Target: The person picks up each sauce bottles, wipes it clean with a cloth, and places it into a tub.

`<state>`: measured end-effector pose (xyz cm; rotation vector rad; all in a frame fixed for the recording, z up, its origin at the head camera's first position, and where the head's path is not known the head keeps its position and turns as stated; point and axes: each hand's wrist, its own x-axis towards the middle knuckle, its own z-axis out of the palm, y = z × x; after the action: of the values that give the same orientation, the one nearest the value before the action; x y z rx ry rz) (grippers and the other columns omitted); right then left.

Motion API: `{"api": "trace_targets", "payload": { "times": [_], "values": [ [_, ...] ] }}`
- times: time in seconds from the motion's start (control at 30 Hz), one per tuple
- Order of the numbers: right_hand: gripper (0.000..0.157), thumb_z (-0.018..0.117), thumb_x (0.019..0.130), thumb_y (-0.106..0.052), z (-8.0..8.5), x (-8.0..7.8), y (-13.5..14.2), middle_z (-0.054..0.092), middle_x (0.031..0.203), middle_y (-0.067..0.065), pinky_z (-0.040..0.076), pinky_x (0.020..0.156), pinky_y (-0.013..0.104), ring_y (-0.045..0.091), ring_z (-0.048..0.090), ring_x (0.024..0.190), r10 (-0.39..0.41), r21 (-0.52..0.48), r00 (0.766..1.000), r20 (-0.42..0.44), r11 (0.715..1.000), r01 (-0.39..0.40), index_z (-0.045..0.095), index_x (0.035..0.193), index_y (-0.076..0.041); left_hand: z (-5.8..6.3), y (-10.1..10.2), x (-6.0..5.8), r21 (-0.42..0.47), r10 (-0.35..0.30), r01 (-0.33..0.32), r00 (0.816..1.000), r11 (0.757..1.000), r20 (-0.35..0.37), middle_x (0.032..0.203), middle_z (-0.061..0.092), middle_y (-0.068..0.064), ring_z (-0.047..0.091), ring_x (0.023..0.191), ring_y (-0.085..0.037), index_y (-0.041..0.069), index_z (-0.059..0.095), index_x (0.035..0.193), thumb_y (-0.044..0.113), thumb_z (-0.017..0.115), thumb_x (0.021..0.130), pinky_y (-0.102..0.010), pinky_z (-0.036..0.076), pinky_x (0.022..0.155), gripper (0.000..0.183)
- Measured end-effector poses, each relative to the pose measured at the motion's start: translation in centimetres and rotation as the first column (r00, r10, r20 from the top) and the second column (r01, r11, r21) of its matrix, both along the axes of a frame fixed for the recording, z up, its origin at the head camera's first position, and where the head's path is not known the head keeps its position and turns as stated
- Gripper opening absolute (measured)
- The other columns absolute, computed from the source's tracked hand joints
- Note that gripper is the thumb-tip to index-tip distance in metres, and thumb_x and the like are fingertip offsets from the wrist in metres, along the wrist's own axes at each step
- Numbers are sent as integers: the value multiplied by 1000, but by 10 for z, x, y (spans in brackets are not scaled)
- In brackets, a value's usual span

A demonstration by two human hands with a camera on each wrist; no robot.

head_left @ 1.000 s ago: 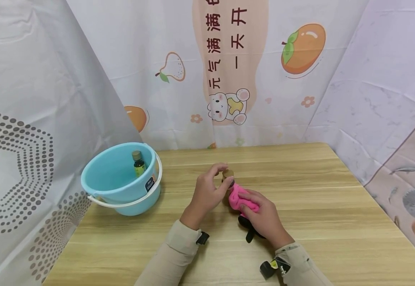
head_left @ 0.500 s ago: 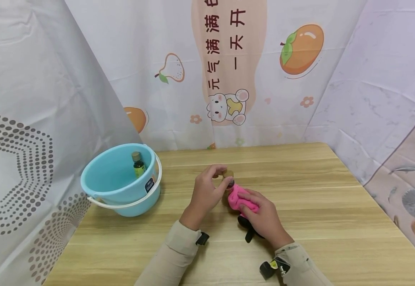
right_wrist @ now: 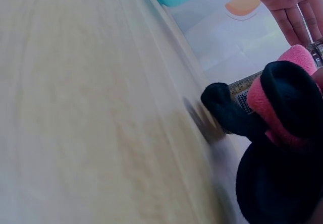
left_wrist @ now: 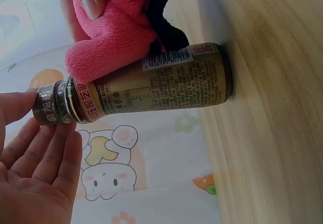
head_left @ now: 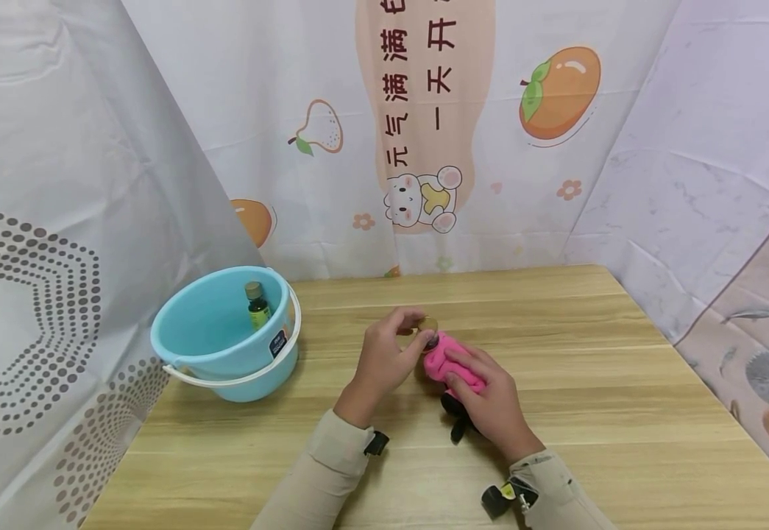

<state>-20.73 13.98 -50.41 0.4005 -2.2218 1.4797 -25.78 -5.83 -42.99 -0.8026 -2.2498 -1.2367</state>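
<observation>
A gold-labelled oil bottle [left_wrist: 166, 85] stands on the table, mostly hidden behind the plush toy and hands in the head view. My left hand [head_left: 384, 358] pinches its brown cap [left_wrist: 46, 104] at the neck, thumb on one side and fingers on the other. Close against the bottle's side is a pink and black plush toy [head_left: 449, 361], gripped by my right hand [head_left: 493, 394]. A pink limb of the toy lies along the bottle's shoulder in the left wrist view, and black parts [right_wrist: 282, 183] hang below.
A light-blue bucket [head_left: 205, 346] with a white handle stands at the table's left, a small dark bottle [head_left: 257, 308] with a gold cap leaning inside it. A printed curtain [head_left: 331, 191] hangs behind the wooden table [head_left: 622, 412].
The bottle's cap has shifted slightly right under my left hand. My right hand has moved the plush toy slightly up toward the cap. The bucket has stayed in place.
</observation>
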Motion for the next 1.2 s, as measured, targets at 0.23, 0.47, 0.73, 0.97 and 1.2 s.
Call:
{"api": "trace_targets", "payload": {
  "times": [0.23, 0.47, 0.73, 0.97, 1.2],
  "values": [
    [38, 81, 89, -4, 4, 2, -3, 63, 143, 10, 47, 99, 8, 29, 61, 129, 1, -41, 997, -72, 999, -4, 75, 126, -11, 1, -1, 1, 9, -18, 18, 1000, 1000, 24, 115, 75, -8, 74, 105, -16, 2, 68, 121, 19, 76, 97, -31, 63, 88, 30],
    [37, 77, 89, 5, 26, 14, -8, 61, 142, 20, 52, 98, 13, 34, 61, 127, 6, -79, 994, -109, 997, -14, 73, 125, 1, 3, 0, 3, 0, -41, 41, 999, 999, 22, 116, 75, -8, 74, 107, -18, 3, 68, 120, 21, 75, 97, -29, 62, 89, 30],
    [38, 79, 91, -3, 11, 6, -4, 60, 147, 12, 48, 100, 9, 32, 59, 133, 17, -72, 999, -35, 997, -20, 74, 128, -9, 4, -1, 3, -15, -36, 37, 998, 999, 42, 117, 75, -8, 74, 109, -17, 3, 68, 121, 19, 73, 98, -29, 61, 91, 28],
    [35, 80, 93, -17, 3, 1, 2, 62, 146, 2, 46, 102, 9, 25, 57, 137, 17, -43, 997, 74, 999, -14, 75, 127, -24, 2, -2, 1, -17, -51, 52, 997, 999, 58, 117, 74, -6, 73, 109, -16, 5, 67, 122, 18, 71, 100, -31, 61, 93, 26],
    [34, 79, 93, -16, 1, 0, 4, 63, 144, 0, 48, 100, 14, 26, 58, 135, 14, 5, 986, 166, 1000, -16, 76, 126, -25, 1, -2, 1, -14, -72, 73, 995, 997, 73, 118, 73, -6, 72, 111, -17, 5, 66, 123, 17, 69, 101, -33, 61, 95, 25]
  ]
}}
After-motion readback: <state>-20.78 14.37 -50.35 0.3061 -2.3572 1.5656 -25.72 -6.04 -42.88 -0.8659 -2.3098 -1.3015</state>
